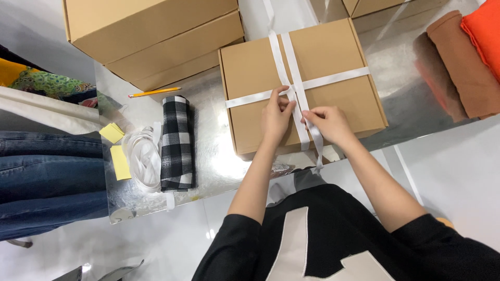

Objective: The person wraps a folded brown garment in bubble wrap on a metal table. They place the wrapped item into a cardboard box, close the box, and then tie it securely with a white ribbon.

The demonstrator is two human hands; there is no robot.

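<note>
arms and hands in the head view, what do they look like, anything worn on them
Both arms are bare from above the elbow down. Short black sleeves cover the upper arms, part of a black top with a large pale panel on the front. The left hand and right hand show no gloves; no rings or watch visible.

Against the ribboned cardboard box (pixel 302 83), much is lost. The left hand (pixel 276 117) covers the ribbon (pixel 333 78) crossing, so any knot there cannot be told. Behind the box, the ribbon's far end runs off the top edge. Left of it, stacked cartons (pixel 156 36) are cut off above; right of it, folded orange and brown cloths (pixel 469 57) leave the frame.
</note>
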